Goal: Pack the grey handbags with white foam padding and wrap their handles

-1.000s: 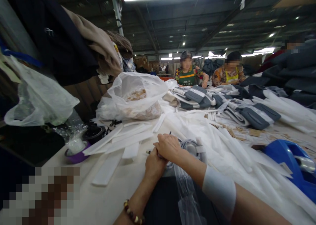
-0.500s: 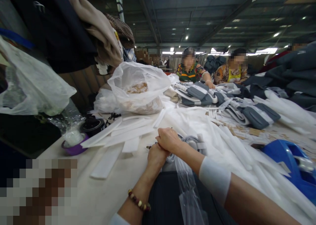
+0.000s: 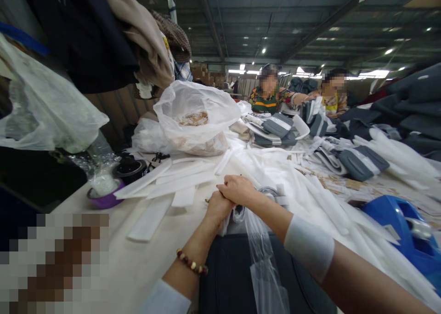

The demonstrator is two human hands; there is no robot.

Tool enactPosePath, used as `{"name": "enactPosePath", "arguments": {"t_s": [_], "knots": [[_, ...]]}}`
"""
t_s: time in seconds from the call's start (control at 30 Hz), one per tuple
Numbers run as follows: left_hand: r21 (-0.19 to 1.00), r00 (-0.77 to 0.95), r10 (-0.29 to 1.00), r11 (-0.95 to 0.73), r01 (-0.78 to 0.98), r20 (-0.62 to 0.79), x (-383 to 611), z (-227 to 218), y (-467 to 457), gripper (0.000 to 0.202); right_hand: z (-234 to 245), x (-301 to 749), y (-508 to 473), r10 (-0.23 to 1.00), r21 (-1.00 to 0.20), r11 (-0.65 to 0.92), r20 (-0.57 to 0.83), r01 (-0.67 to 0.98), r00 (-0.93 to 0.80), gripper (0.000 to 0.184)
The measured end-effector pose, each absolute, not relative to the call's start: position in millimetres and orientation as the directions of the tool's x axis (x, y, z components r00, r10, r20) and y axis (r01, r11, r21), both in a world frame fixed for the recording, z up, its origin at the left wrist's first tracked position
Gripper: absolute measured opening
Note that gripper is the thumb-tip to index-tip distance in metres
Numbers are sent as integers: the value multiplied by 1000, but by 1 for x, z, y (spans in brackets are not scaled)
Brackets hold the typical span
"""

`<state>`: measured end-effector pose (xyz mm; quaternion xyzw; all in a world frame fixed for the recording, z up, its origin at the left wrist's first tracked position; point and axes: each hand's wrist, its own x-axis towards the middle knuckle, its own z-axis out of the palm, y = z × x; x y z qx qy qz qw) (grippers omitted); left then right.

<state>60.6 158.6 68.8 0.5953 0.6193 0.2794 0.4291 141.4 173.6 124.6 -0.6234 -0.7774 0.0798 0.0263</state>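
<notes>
My left hand (image 3: pixel 220 207) and my right hand (image 3: pixel 237 189) are pressed together, fingers curled, just beyond the far end of a dark padded piece (image 3: pixel 227 272). What lies between the fingers is hidden; a tiny dark bit shows at the left fingertips. Clear thin plastic hangs just below the left hand. A strip of clear plastic wrap (image 3: pixel 263 259) runs down the dark piece beneath my right wrist. Coiled grey cord (image 3: pixel 269 191) sits partly hidden behind the right hand.
White foam strips (image 3: pixel 148 219) lie to the left, with more on the right. A blue tape dispenser (image 3: pixel 396 222) stands at right, a purple tape roll (image 3: pixel 105 199) at left. Behind are an open plastic bag (image 3: pixel 196 139), wrapped grey pieces (image 3: pixel 363 162) and two people.
My hands stay closed together and have shifted very slightly. The view has tilted a little. Across the table, a person's arm has reached rightward to wrapped grey pieces, now raised.
</notes>
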Motion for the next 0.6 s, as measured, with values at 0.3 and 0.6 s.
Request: {"name": "enactPosePath", "arguments": {"t_s": [0.3, 0.6], "knots": [[855, 121, 973, 108, 507, -195, 64, 58, 152, 27, 114, 140, 178, 970, -152, 214, -86, 965, -228, 32], [726, 103, 966, 105, 680, -235, 63, 62, 150, 23, 114, 141, 178, 964, -133, 251, -51, 959, -260, 28]]}}
